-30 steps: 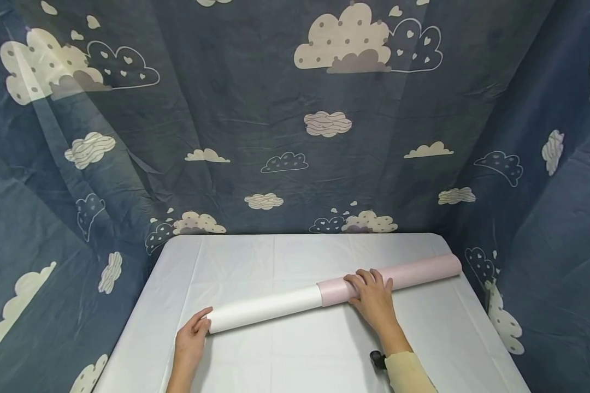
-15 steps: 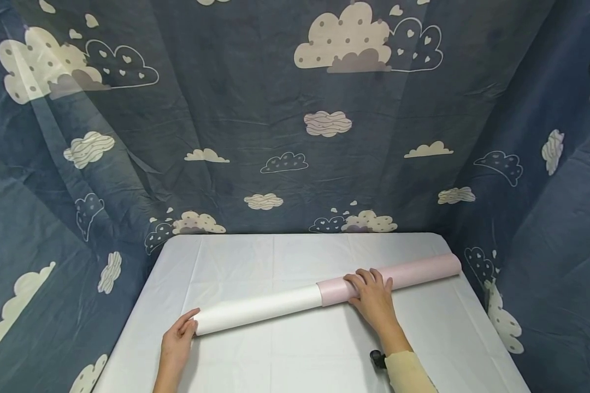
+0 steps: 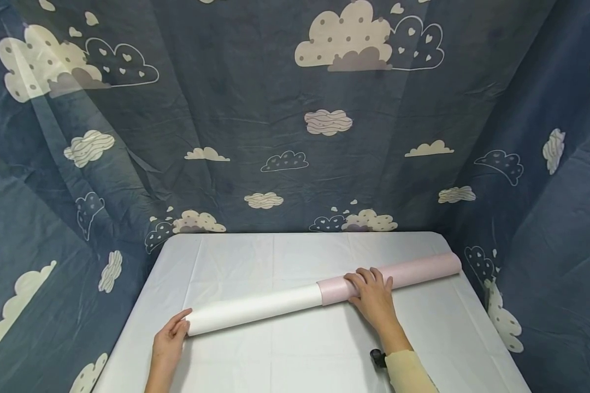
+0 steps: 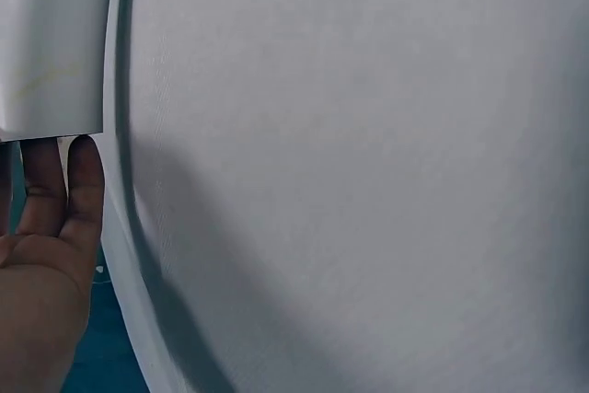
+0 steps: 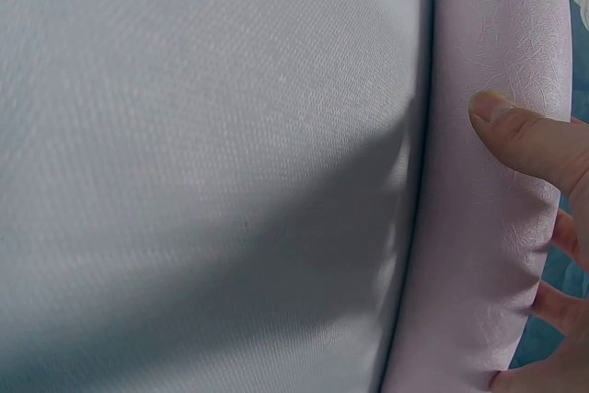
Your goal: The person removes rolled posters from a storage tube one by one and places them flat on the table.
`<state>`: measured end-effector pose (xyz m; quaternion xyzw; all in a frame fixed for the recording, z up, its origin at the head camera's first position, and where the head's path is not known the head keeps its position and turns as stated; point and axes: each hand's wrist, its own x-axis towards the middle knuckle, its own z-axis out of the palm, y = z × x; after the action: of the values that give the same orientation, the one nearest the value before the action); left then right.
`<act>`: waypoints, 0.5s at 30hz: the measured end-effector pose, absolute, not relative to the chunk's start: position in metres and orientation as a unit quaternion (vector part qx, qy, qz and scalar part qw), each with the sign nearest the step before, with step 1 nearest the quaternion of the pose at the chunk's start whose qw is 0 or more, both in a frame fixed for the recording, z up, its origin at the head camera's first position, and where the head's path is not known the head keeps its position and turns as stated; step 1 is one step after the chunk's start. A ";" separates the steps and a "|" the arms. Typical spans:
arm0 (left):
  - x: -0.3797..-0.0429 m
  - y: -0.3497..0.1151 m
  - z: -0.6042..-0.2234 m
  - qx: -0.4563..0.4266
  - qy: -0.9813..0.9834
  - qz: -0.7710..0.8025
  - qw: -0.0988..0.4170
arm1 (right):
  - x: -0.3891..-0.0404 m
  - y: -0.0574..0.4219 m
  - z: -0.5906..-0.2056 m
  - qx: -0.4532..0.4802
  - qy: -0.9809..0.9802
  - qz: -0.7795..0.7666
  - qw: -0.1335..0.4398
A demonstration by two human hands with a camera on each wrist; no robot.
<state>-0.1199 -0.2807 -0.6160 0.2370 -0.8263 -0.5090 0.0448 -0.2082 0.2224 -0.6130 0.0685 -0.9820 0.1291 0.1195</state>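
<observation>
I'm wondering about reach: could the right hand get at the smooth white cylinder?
Probably yes: the right hand grips the textured pink cylinder near the white cylinder, with nothing visible between.

There is one white roll [image 3: 255, 310], one pink roll [image 3: 420, 272], one table [image 3: 305, 355].
</observation>
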 end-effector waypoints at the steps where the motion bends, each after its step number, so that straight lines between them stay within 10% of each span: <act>1: -0.120 -0.282 -0.615 0.236 -0.825 -0.512 0.044 | -0.208 0.222 -0.613 0.068 -0.982 0.129 0.119; 15: -0.123 -0.293 -0.614 0.228 -0.824 -0.516 0.049 | -0.209 0.224 -0.614 0.069 -0.982 0.129 0.119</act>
<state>-0.1232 -0.2932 -0.6136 0.2283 -0.8243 -0.5158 0.0492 -0.2094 0.2239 -0.6140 0.0690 -0.9821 0.1292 0.1188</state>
